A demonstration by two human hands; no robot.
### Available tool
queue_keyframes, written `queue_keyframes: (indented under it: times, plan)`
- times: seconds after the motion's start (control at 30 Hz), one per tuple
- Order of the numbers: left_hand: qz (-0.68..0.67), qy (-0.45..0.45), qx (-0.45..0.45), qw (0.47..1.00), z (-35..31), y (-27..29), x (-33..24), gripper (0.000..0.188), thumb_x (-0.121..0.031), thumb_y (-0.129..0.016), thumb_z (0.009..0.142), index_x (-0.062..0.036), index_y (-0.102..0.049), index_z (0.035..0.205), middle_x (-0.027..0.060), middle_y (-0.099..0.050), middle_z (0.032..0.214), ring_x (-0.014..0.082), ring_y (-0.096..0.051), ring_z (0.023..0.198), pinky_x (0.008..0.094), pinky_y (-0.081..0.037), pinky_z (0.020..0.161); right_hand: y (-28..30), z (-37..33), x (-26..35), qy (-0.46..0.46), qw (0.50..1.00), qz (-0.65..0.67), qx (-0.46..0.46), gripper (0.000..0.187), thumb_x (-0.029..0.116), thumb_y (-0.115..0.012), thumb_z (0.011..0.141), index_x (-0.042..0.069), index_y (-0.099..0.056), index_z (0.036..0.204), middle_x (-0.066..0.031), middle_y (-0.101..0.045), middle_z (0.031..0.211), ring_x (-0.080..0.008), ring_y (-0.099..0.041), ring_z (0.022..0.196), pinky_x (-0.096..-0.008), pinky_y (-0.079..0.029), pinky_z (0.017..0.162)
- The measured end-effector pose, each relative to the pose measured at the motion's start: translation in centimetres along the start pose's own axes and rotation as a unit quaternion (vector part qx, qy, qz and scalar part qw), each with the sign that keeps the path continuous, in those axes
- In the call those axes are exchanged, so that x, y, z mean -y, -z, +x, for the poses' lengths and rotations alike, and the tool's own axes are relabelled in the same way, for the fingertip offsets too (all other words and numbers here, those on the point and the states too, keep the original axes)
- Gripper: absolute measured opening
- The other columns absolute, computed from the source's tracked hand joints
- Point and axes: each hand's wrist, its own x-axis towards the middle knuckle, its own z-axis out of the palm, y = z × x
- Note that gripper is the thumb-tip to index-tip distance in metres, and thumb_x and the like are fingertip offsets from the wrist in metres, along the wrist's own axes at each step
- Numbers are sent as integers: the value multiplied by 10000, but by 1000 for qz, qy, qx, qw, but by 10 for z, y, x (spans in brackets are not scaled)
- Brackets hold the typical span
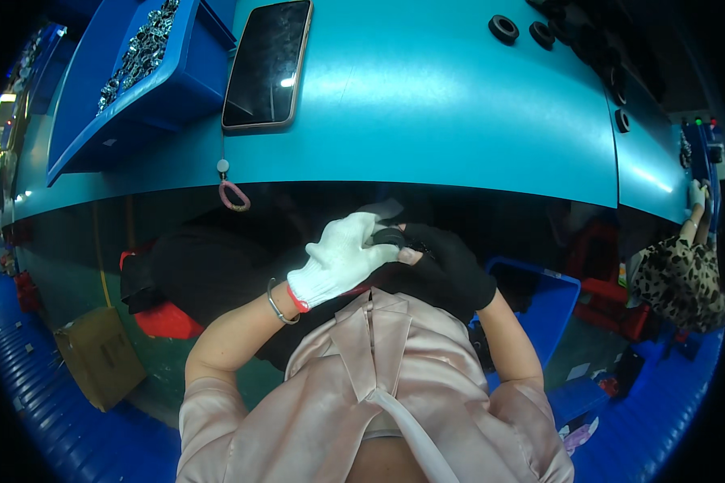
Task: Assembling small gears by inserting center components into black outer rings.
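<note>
My left hand (342, 259), in a white knit glove with a red cuff edge, is closed around a small black round part (389, 237) in front of my body. My right hand (451, 262) wears a black glove that leaves the thumb tip bare. Its fingers are bent and press against the same part from the other side. The gloves cover much of the part, so its full shape does not show. Both hands are held just off the table's near edge, above my lap.
On the turquoise table (427, 105) lie a phone (267, 64) with a pink strap (234, 196) and several black rings (503, 30). A blue bin (193, 72) of shiny metal pieces stands left. Below right is a blue crate (560, 310); a cardboard box (101, 358) is lower left. Another person's hand (695, 193) shows far right.
</note>
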Motion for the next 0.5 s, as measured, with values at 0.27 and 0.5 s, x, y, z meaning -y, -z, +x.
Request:
queue_keyframes:
  times: [0.27, 0.5]
  plan:
    - [-349, -45, 94, 931, -1, -3, 4, 408, 9, -636, 841, 61, -505, 1224, 102, -655, 1063, 128, -638, 886, 236, -530, 788, -9, 1, -7, -49, 986, 157, -36, 252, 190, -580, 937, -1, -628, 1093, -60, -655, 835, -115, -597, 741, -275, -488, 693]
    - [-417, 5, 129, 900, 2, 8, 10, 289, -90, -575, 930, 70, -581, 1171, 131, -645, 1066, 168, -673, 831, 231, -564, 700, 4, 0, 9, 46, 998, -21, -20, 357, 213, -619, 903, 2, -580, 1189, -119, -679, 944, -194, -656, 831, -323, -512, 757]
